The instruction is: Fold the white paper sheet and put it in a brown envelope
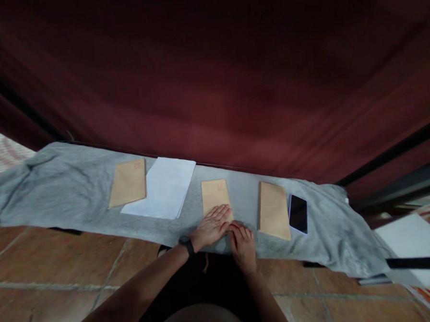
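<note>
A brown paper envelope [215,191] with a small reddish print near its top right corner lies before me on the grey cloth. My left hand [211,226] rests flat on its lower part, fingers stretched out and pointing up and to the right. At the envelope's near right edge, my right hand [243,243] has its fingers closed on the paper, where a bit of it looks folded. The two hands almost touch, and they cover the envelope's near end.
White sheets of paper [166,187] lie left of the envelope, beside a second brown envelope [128,181]. To the right are a stack of brown envelopes [274,211] and a phone [298,214]. Grey cloth [72,187] covers the narrow bench; a dark red surface [212,103] rises behind.
</note>
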Demonstrator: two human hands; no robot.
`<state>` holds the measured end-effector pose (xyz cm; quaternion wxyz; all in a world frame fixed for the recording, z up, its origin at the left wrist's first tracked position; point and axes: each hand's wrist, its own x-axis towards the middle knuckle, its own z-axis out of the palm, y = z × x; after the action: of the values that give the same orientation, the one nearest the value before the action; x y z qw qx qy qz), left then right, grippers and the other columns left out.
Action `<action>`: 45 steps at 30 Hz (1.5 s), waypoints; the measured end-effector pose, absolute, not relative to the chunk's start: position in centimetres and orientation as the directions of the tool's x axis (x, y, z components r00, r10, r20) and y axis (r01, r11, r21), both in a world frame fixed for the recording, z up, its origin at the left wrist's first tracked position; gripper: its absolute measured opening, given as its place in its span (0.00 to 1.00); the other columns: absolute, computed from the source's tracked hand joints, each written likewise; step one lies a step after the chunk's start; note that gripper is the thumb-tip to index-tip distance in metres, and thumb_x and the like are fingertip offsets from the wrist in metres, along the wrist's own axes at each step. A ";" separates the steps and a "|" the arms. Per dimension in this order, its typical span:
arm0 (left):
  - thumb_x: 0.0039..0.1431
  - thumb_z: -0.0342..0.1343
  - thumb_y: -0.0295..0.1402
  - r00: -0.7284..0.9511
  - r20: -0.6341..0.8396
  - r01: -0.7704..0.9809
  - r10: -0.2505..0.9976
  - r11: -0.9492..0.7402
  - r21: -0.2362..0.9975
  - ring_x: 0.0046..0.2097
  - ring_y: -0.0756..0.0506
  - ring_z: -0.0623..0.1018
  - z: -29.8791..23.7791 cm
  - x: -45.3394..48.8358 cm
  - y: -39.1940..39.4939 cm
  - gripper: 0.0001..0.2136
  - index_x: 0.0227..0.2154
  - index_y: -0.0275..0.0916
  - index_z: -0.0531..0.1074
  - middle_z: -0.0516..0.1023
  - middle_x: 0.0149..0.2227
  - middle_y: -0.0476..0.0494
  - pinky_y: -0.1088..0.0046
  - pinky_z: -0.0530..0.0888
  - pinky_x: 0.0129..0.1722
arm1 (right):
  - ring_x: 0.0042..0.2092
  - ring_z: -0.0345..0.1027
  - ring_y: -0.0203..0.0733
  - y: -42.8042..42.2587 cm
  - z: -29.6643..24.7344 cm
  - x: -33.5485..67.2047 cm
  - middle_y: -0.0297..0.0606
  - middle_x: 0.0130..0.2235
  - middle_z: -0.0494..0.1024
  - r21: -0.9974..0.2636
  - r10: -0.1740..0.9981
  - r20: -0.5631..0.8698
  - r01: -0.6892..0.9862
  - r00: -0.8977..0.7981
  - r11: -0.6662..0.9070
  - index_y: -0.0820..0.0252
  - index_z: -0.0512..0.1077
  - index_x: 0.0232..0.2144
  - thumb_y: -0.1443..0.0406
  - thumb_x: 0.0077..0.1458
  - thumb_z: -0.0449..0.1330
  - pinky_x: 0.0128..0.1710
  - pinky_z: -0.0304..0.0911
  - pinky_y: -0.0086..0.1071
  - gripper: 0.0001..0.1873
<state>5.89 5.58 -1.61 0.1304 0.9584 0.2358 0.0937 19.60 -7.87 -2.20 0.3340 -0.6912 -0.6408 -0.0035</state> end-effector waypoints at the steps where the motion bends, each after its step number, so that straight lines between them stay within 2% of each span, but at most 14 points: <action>1: 0.74 0.37 0.41 0.875 0.122 0.416 0.468 -0.857 0.304 0.71 0.46 0.57 -1.4 5.5 5.0 0.25 0.68 0.38 0.56 0.58 0.71 0.40 0.62 0.51 0.71 | 0.53 0.69 0.44 -7.9 -2.2 19.6 0.41 0.52 0.78 -0.456 0.886 0.430 0.889 0.175 0.047 0.57 0.72 0.53 0.68 0.67 0.50 0.54 0.59 0.39 0.17; 6: 0.71 0.45 0.40 0.858 0.195 0.392 0.475 -0.851 0.350 0.70 0.45 0.61 -1.0 3.8 2.1 0.24 0.67 0.39 0.59 0.62 0.69 0.40 0.60 0.58 0.69 | 0.54 0.68 0.45 -8.2 -2.4 19.9 0.42 0.54 0.77 -0.446 0.899 0.412 0.893 0.150 0.056 0.56 0.71 0.55 0.66 0.67 0.51 0.54 0.59 0.39 0.17; 11: 0.70 0.45 0.30 0.788 0.262 0.424 0.558 -0.799 0.427 0.65 0.47 0.69 -1.5 3.3 0.9 0.19 0.61 0.41 0.67 0.72 0.63 0.42 0.62 0.66 0.65 | 0.51 0.70 0.43 -8.0 -2.5 20.1 0.40 0.52 0.79 -0.460 0.891 0.419 0.887 0.173 0.044 0.55 0.73 0.51 0.65 0.69 0.50 0.52 0.59 0.37 0.15; 16: 0.67 0.46 0.25 0.743 0.259 0.453 0.617 -0.748 0.485 0.62 0.46 0.72 -1.4 3.6 1.0 0.19 0.57 0.41 0.71 0.75 0.59 0.43 0.61 0.69 0.64 | 0.48 0.70 0.43 -7.2 -2.4 19.9 0.40 0.47 0.80 -0.469 0.875 0.421 0.883 0.238 -0.014 0.55 0.75 0.46 0.64 0.69 0.51 0.50 0.59 0.36 0.12; 21: 0.65 0.45 0.22 0.693 0.261 0.482 0.672 -0.702 0.524 0.61 0.46 0.72 -1.5 3.5 1.1 0.21 0.57 0.39 0.70 0.76 0.58 0.42 0.62 0.70 0.63 | 0.49 0.70 0.46 -6.8 -2.4 19.4 0.43 0.48 0.79 -0.470 0.854 0.412 0.877 0.318 -0.099 0.58 0.73 0.51 0.65 0.69 0.50 0.51 0.61 0.40 0.15; 23: 0.64 0.45 0.20 0.704 0.264 0.475 0.660 -0.713 0.516 0.61 0.46 0.72 -1.6 3.4 1.1 0.22 0.58 0.39 0.69 0.75 0.59 0.42 0.62 0.70 0.63 | 0.53 0.69 0.47 -7.0 -2.4 19.1 0.45 0.52 0.78 -0.474 0.855 0.435 0.879 0.284 -0.050 0.58 0.72 0.54 0.66 0.69 0.49 0.53 0.62 0.43 0.17; 26: 0.63 0.46 0.20 0.724 0.260 0.464 0.639 -0.730 0.502 0.62 0.46 0.72 -1.7 3.2 1.0 0.22 0.58 0.39 0.69 0.75 0.59 0.43 0.63 0.69 0.64 | 0.60 0.66 0.46 -7.7 -2.6 18.6 0.45 0.58 0.75 -0.450 0.893 0.434 0.888 0.120 0.099 0.57 0.69 0.59 0.67 0.69 0.47 0.59 0.61 0.45 0.21; 28: 0.62 0.46 0.20 0.719 0.250 0.478 0.648 -0.723 0.499 0.61 0.46 0.72 -1.7 3.3 0.9 0.22 0.57 0.38 0.69 0.75 0.58 0.41 0.64 0.69 0.64 | 0.63 0.64 0.46 -8.1 -2.8 18.3 0.45 0.61 0.72 -0.403 0.914 0.404 0.904 0.036 0.143 0.59 0.66 0.63 0.67 0.69 0.47 0.62 0.60 0.45 0.23; 31: 0.63 0.46 0.22 0.716 0.228 0.511 0.660 -0.718 0.473 0.62 0.45 0.72 -1.6 3.8 1.1 0.21 0.58 0.36 0.69 0.75 0.59 0.39 0.64 0.68 0.65 | 0.65 0.61 0.47 -8.5 -2.9 17.9 0.46 0.64 0.69 -0.332 0.925 0.380 0.934 0.000 0.136 0.62 0.63 0.65 0.66 0.68 0.49 0.65 0.57 0.47 0.25; 34: 0.66 0.44 0.26 0.743 0.210 0.515 0.635 -0.744 0.426 0.66 0.44 0.67 -1.3 4.7 1.9 0.22 0.62 0.36 0.65 0.70 0.64 0.38 0.61 0.63 0.67 | 0.67 0.58 0.50 -8.5 -2.8 17.5 0.47 0.64 0.69 -0.300 0.918 0.397 0.947 0.012 0.117 0.61 0.68 0.61 0.63 0.67 0.52 0.67 0.54 0.51 0.23; 40: 0.72 0.37 0.37 0.769 0.155 0.548 0.620 -0.764 0.340 0.72 0.43 0.54 -1.2 7.4 5.1 0.23 0.66 0.42 0.61 0.59 0.70 0.44 0.54 0.50 0.71 | 0.67 0.58 0.54 -8.0 -2.1 16.9 0.48 0.62 0.72 -0.285 0.922 0.386 0.955 0.034 0.084 0.58 0.73 0.57 0.60 0.65 0.57 0.67 0.54 0.53 0.20; 45: 0.71 0.39 0.39 0.746 0.153 0.589 0.649 -0.749 0.304 0.72 0.43 0.53 -2.3 10.0 8.8 0.25 0.68 0.43 0.57 0.57 0.71 0.44 0.55 0.47 0.71 | 0.67 0.58 0.53 -8.0 -1.4 16.7 0.46 0.65 0.69 -0.305 0.932 0.357 0.951 0.058 0.058 0.53 0.69 0.61 0.59 0.66 0.57 0.67 0.53 0.53 0.23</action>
<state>10.05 8.83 -2.26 0.1188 0.9267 0.3339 0.1253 16.72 -8.03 -1.36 0.2411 -0.6861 -0.6861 -0.0191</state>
